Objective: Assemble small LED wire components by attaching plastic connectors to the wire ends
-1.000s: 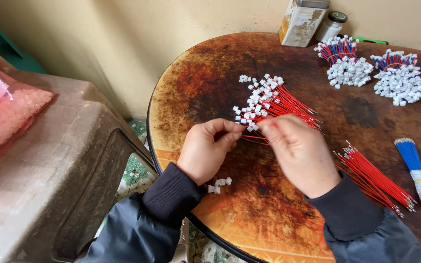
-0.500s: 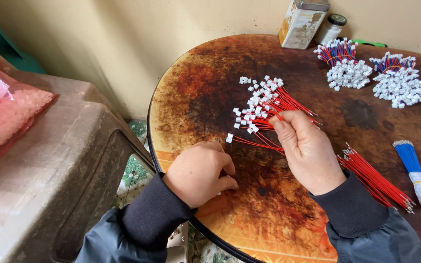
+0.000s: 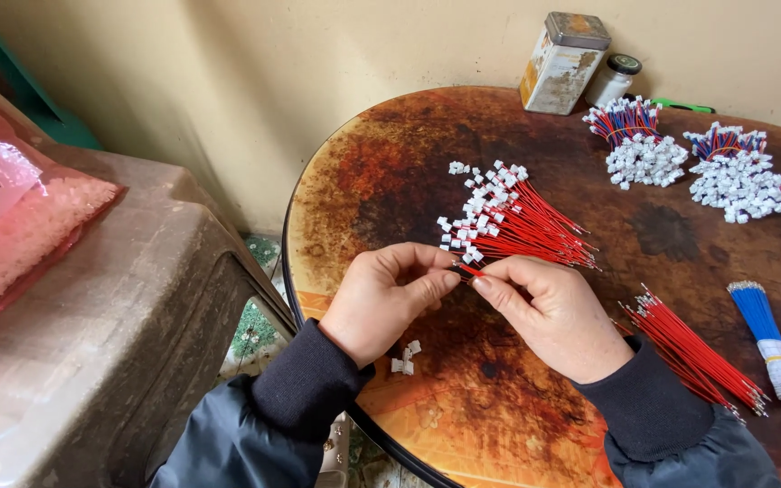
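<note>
Pinching one red wire (image 3: 465, 267) at frame centre, both hands (image 3: 381, 298) (image 3: 553, 312) meet fingertip to fingertip — earlier the left sat apart, lower. Behind them lies the fan of finished red leads (image 3: 508, 217); loose white connectors (image 3: 404, 358) sit by the left wrist on the worktop (image 3: 390, 163).

The desk (image 3: 409, 172) is rusty brown with orange and dark patches and a black edge. The wires (image 3: 535, 226) near the fingers are red with white plugs (image 3: 481, 203). A second bundle (image 3: 693, 352) is also red, without plugs. Two heaps (image 3: 648, 145) at the far side mix red and blue wires with white plugs. One bundle (image 3: 761, 330) is blue with a white band. The tin (image 3: 562, 63) is cream with rust stains. The sleeves (image 3: 309, 389) are black with dark grey above. The bag (image 3: 11, 217) is pink and holds white pieces. The wall (image 3: 318, 63) is pale yellow.
</note>
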